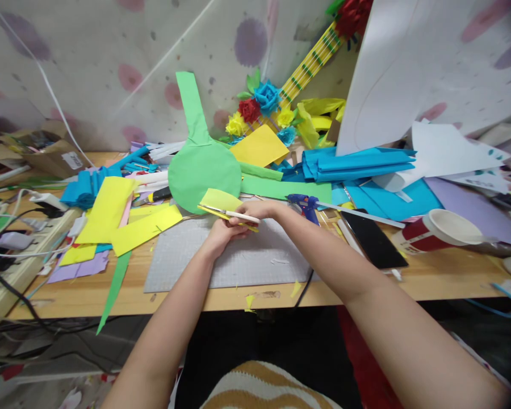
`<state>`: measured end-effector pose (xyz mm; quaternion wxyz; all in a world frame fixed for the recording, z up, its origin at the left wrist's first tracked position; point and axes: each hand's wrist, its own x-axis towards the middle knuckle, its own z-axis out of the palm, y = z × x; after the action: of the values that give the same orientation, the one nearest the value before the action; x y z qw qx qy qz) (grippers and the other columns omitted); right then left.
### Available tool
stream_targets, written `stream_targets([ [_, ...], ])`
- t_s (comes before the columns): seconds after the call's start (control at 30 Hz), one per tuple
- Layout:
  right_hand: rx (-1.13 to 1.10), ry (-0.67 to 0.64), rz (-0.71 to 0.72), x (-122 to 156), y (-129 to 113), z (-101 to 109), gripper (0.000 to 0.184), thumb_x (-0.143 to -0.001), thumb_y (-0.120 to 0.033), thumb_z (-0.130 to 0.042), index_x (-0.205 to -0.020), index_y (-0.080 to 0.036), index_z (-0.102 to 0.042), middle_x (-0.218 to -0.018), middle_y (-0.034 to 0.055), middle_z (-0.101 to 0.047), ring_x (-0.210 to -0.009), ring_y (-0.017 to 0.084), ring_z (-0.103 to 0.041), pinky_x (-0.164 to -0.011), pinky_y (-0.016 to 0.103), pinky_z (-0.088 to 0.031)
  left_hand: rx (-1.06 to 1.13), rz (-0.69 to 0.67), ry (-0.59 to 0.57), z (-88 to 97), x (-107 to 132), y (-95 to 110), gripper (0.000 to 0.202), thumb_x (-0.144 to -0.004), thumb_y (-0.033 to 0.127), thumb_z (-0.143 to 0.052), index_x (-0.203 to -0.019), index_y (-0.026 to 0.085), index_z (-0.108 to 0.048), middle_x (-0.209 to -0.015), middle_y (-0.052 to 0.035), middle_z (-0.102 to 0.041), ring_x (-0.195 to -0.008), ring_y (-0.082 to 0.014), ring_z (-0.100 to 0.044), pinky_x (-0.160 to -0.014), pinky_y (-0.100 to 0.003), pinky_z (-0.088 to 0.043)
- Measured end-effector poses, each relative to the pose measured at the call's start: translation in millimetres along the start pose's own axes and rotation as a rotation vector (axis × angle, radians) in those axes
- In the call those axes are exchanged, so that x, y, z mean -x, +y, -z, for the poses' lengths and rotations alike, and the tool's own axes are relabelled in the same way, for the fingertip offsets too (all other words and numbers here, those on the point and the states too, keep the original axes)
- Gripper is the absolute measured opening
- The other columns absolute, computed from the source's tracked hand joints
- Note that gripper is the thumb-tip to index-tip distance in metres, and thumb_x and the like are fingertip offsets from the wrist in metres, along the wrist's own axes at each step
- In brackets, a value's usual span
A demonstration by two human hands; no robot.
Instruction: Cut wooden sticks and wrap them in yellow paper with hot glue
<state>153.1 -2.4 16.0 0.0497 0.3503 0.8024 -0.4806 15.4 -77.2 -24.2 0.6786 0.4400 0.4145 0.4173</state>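
My right hand [256, 211] is closed around scissors with a white handle [246, 217]. Their slim metal blades point left across a small piece of yellow paper [221, 199]. Just below, my left hand [222, 234] pinches the yellow paper near the scissors, close to my right fingers. Both hands are over the grey cutting mat [179, 255]. Behind them lies a round green paper shape [204, 173] with a green strip standing up from its top. The fingers of both hands partly hide the paper and the scissor handles.
Yellow paper sheets [106, 210] and a power strip [29, 255] lie left. A blue glue gun [304, 205], a black phone [372, 238] and a paper cup [434, 230] sit right. Blue crepe paper [357, 163] and a flower-decorated paper guitar [310, 68] are behind.
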Motion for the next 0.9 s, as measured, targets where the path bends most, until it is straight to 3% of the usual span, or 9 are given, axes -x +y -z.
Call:
stream_targets([
  [0.3,0.057,0.118,-0.017,8,-2,3,0.063,-0.066,-0.069,-0.049,-0.083,-0.011,-0.065,-0.064,0.0012,-0.059,-0.052,0.008,-0.046,-0.049,0.02,-0.033,-0.002,-0.027,-0.005,7.7,1,-2,0.041,-0.053,0.023,-0.077,-0.09,0.01,-0.063,-0.088,-0.0112,-0.069,-0.073,-0.0183,-0.066,-0.059,-0.023,-0.052],
  [0.43,0.231,0.257,-0.119,30,1,4,0.058,-0.071,-0.067,-0.044,-0.083,-0.014,-0.063,-0.073,0.0029,-0.062,-0.06,0.011,-0.049,-0.053,0.02,-0.032,0.085,-0.106,0.179,18.5,3,3,0.039,-0.052,0.022,-0.077,-0.079,0.015,-0.05,-0.075,-0.0031,-0.068,-0.071,-0.0177,-0.067,-0.058,-0.024,-0.052],
  [0.53,0.487,0.437,-0.311,52,11,-7,0.049,-0.076,-0.061,-0.043,-0.09,-0.019,-0.063,-0.085,0.0061,-0.065,-0.069,0.016,-0.055,-0.055,0.022,-0.032,0.128,-0.19,0.331,24.7,2,5,0.045,-0.052,0.022,-0.077,-0.08,0.018,-0.042,-0.069,0.001,-0.065,-0.07,-0.0171,-0.067,-0.059,-0.024,-0.052],
  [0.67,0.69,0.53,-0.473,76,26,-27,0.035,-0.079,-0.046,-0.044,-0.094,-0.02,-0.062,-0.093,0.0082,-0.067,-0.077,0.02,-0.059,-0.058,0.024,-0.034,0.156,-0.247,0.375,25.4,-1,4,0.044,-0.053,0.021,-0.076,-0.08,0.017,-0.041,-0.07,0.0016,-0.063,-0.072,-0.0162,-0.067,-0.062,-0.024,-0.052],
  [0.9,0.771,0.671,-0.313,80,39,-44,0.028,-0.078,-0.036,-0.052,-0.095,-0.017,-0.063,-0.099,0.01,-0.065,-0.086,0.021,-0.058,-0.068,0.027,-0.039,0.19,-0.205,0.317,20.8,-1,2,0.035,-0.055,0.019,-0.075,-0.076,0.015,-0.047,-0.072,-0.0003,-0.065,-0.074,-0.016,-0.067,-0.061,-0.022,-0.053],
])
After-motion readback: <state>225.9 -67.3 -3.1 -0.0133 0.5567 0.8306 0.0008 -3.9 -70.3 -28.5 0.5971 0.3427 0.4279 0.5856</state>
